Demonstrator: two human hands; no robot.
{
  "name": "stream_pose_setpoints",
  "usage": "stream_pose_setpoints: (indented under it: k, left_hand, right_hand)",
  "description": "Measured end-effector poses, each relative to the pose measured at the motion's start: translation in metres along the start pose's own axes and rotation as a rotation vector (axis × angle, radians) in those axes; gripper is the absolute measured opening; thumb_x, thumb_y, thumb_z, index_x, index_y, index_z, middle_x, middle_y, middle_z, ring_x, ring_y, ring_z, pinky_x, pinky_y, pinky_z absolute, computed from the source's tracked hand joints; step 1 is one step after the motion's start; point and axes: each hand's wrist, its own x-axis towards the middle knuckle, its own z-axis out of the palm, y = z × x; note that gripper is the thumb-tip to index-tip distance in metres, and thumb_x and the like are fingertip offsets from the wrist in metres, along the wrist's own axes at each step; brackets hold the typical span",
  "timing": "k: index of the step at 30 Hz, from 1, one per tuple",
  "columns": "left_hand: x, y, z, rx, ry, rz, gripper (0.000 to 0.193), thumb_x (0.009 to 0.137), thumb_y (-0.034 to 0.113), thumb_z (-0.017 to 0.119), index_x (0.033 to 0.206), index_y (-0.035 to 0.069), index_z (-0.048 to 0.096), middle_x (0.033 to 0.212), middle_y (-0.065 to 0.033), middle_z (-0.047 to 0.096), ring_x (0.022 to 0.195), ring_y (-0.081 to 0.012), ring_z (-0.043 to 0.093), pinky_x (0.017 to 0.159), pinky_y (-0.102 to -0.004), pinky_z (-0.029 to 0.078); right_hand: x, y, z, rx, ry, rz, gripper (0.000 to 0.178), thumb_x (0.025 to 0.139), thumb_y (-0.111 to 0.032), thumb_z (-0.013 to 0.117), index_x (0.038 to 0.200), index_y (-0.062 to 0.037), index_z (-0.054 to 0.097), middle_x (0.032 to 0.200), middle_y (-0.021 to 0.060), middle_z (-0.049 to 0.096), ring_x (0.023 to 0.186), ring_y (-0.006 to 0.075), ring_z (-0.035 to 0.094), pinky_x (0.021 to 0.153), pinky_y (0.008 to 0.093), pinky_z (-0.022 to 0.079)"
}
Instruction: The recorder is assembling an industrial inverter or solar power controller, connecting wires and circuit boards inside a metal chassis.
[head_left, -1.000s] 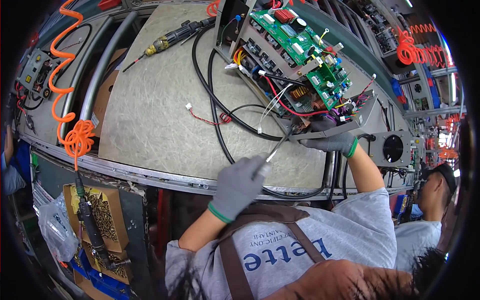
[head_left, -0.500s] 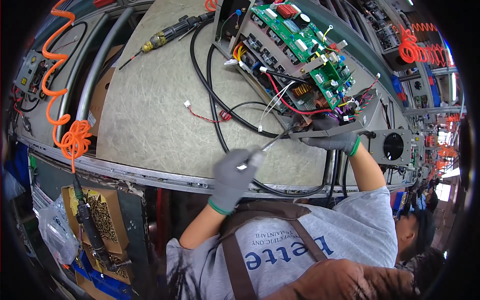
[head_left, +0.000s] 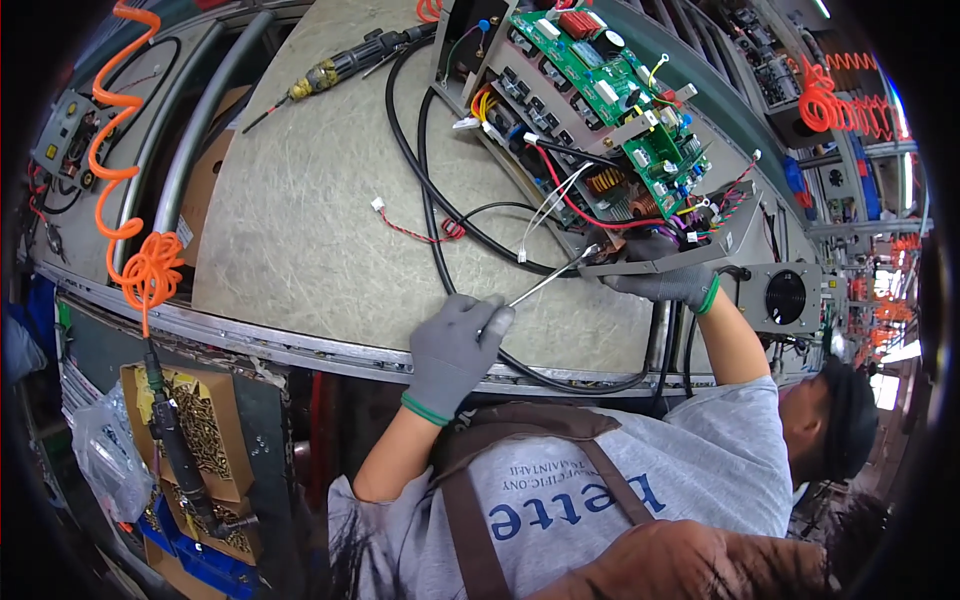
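My left hand (head_left: 455, 350), in a grey glove with a green cuff, is closed round a thin silver wrench (head_left: 543, 287). The wrench's far end reaches the near corner of an opened power unit (head_left: 540, 165). A green circuit board (head_left: 600, 85) tops this unit, with coils and coloured wires below it. My right hand (head_left: 665, 275), gloved likewise, grips the unit's bent metal end panel (head_left: 690, 255). Its fingertips reach behind the panel, partly hidden, beside the wrench's end. Black cable (head_left: 432, 215) and a red twisted lead (head_left: 405, 232) lie left of the unit.
A yellow-and-black power screwdriver (head_left: 340, 72) lies at the table's (head_left: 300, 210) far side. Orange coiled hose (head_left: 150, 270) hangs at left above another driver (head_left: 180, 450) and boxes of screws (head_left: 205, 430). A fan panel (head_left: 785, 295) stands right; a capped person (head_left: 845, 420) is behind.
My left hand has swung a little left and down with the wrench, whose shaft now shows clearly. The right hand keeps its place on the panel. The person at right has shifted.
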Motion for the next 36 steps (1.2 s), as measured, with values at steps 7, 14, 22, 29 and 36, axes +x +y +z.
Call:
stream_pose_setpoints:
  k: [7,14,22,29,36]
  left_hand:
    - [-0.004,0.005,0.002,0.135,-0.154,0.109,0.023,0.088,0.028,0.058,0.106,0.017,0.064,0.077,-0.0045,0.059,0.058,-0.0242,0.059,0.049,-0.0365,0.047]
    - [0.006,0.009,0.0,0.034,-0.092,-0.006,0.021,0.085,0.027,0.062,0.104,0.018,0.065,0.075,-0.004,0.059,0.059,-0.0219,0.06,0.049,-0.035,0.047]
    - [0.009,0.014,-0.005,0.093,-0.005,-0.099,0.023,0.085,0.03,0.065,0.101,0.014,0.069,0.065,-0.0022,0.052,0.047,-0.0204,0.055,0.044,-0.0334,0.043]
    - [0.008,0.002,0.0,0.085,-0.023,0.097,0.019,0.086,0.025,0.064,0.099,0.013,0.07,0.066,-0.0046,0.058,0.053,-0.0216,0.057,0.047,-0.0337,0.044]
    - [0.004,0.001,-0.001,0.078,-0.063,0.23,0.021,0.086,0.027,0.064,0.1,0.013,0.069,0.067,-0.0051,0.059,0.055,-0.0214,0.059,0.048,-0.0341,0.045]
  right_hand:
    - [-0.002,0.003,0.004,-0.065,0.037,0.004,0.034,0.081,-0.027,0.066,0.106,-0.0046,0.061,0.094,0.0106,0.059,0.086,0.0231,0.058,0.074,0.0354,0.047]
    - [0.0,0.001,0.004,-0.014,0.074,-0.114,0.035,0.081,-0.026,0.065,0.109,-0.0051,0.059,0.091,0.0084,0.058,0.081,0.0206,0.055,0.073,0.0343,0.046]
    - [-0.002,-0.011,-0.004,0.025,-0.02,-0.02,0.036,0.08,-0.022,0.064,0.11,-0.0038,0.057,0.091,0.0081,0.058,0.085,0.0205,0.056,0.076,0.0347,0.046]
    - [-0.001,-0.014,-0.002,0.095,-0.114,0.09,0.03,0.083,-0.019,0.063,0.108,-0.0039,0.057,0.097,0.0073,0.056,0.092,0.0182,0.053,0.081,0.0318,0.045]
    - [-0.002,-0.002,-0.001,-0.067,-0.069,0.062,0.037,0.082,-0.025,0.063,0.113,-0.0043,0.059,0.099,0.0123,0.059,0.092,0.0236,0.057,0.081,0.0367,0.047]
